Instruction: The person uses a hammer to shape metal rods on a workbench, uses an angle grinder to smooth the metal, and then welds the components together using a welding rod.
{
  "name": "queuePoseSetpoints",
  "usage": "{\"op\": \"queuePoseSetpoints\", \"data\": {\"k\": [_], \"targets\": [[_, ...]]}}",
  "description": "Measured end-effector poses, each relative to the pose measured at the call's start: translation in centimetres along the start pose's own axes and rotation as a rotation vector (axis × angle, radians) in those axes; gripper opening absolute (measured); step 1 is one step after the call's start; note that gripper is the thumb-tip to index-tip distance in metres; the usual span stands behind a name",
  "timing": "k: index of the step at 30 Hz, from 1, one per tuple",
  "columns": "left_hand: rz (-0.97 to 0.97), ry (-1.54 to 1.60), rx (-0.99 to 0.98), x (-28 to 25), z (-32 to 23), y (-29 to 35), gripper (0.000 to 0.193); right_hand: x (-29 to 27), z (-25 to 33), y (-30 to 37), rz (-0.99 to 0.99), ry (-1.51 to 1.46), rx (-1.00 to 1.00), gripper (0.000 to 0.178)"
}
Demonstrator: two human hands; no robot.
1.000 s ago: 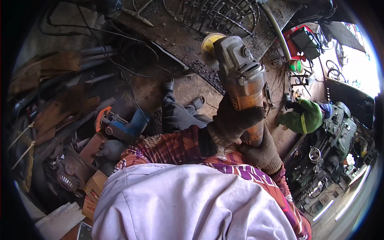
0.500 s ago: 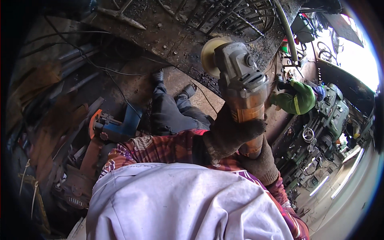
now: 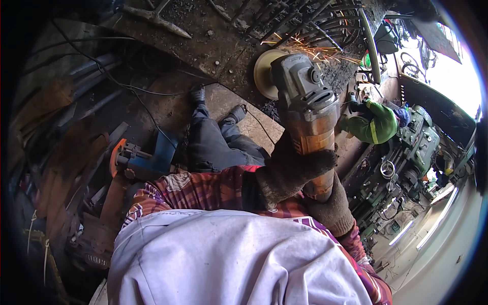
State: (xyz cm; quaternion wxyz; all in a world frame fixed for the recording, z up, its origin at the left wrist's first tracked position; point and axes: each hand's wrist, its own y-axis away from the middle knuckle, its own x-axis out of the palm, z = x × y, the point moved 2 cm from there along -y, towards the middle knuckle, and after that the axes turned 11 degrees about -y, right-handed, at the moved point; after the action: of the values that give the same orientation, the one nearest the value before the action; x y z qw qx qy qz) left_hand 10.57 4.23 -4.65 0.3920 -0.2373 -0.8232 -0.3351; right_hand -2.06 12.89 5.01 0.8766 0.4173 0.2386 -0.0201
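An angle grinder [image 3: 307, 109] with a grey head and a worn orange body is held in front of my chest. Its pale round disc [image 3: 264, 73] is over the edge of a dark, grimy metal bench [image 3: 203, 51]. My gloved left hand [image 3: 292, 173] wraps around the orange body. Behind it, my gloved right hand [image 3: 334, 207] is closed around the rear end, its fingers mostly hidden. Orange sparks [image 3: 325, 53] streak rightward beyond the grinder head, close to several dark curved metal rods [image 3: 295, 23] on the bench. What the disc touches is hidden.
A hammer [image 3: 160, 21] lies on the bench. Cables [image 3: 127, 86] hang at the left, above a blue machine part with an orange end [image 3: 152, 160]. A person in green [image 3: 378, 124] bends beside a green lathe-like machine [image 3: 419, 140] at the right.
Sparks now fly beyond the grinder head, where none showed before. The grinder has shifted slightly left in view, and both hands keep their hold.
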Motion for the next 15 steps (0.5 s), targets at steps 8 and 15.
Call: {"op": "queuePoseSetpoints", "data": {"k": [8, 15], "targets": [[0.000, 0.024, -0.009, 0.1, 0.3, -0.1, 0.061, 0.3, 1.1, -0.3, -0.004, -0.019, 0.038, 0.074], [0.021, 0.040, -0.036, -0.1, 0.4, 0.0, 0.064, 0.0, 1.4, -0.5, -0.006, -0.029, 0.047, 0.075]]}}
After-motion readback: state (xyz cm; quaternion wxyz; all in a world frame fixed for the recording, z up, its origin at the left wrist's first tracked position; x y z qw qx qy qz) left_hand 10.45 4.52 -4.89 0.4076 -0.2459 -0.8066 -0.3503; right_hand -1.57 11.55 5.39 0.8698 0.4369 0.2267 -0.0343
